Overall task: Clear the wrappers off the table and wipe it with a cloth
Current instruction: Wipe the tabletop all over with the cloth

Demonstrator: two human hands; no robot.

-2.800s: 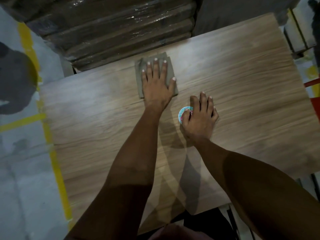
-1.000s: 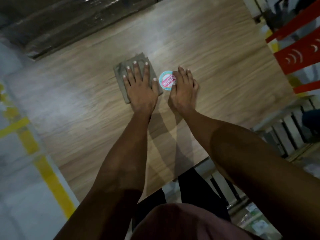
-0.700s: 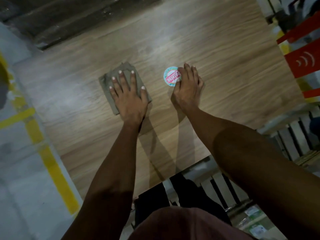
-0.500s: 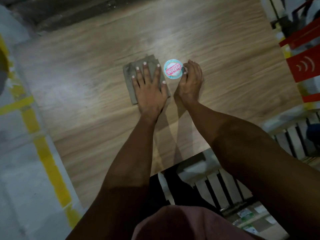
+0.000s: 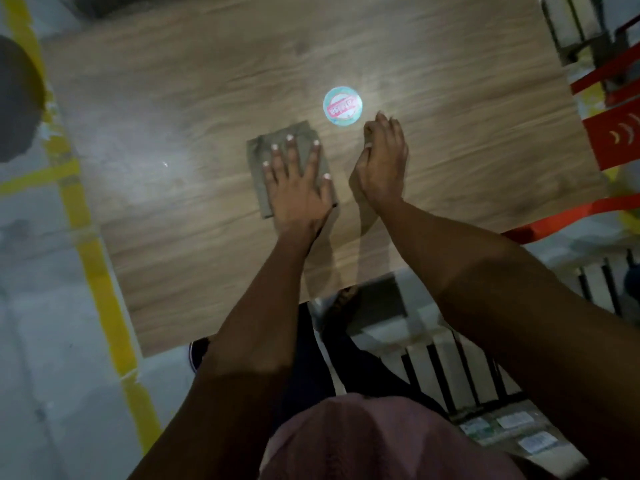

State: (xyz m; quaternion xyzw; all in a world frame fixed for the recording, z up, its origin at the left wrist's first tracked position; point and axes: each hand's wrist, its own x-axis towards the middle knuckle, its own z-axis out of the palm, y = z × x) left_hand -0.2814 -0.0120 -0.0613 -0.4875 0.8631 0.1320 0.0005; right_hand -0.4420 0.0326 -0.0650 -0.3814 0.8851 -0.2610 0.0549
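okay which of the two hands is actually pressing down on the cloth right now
The left hand: it lies flat with fingers spread on the grey cloth. The right hand is on its edge beside the cloth, touching neither it nor the round wrapper.

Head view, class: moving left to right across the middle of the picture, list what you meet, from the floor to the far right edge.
Yellow floor tape → bare table → cloth under the left hand → right hand → red frame.

Yellow floor tape [image 5: 100, 271] runs left of the hands. Red frame [image 5: 616, 140] stands to their right. White slats [image 5: 450, 368] and labelled packets [image 5: 512, 427] lie below them.
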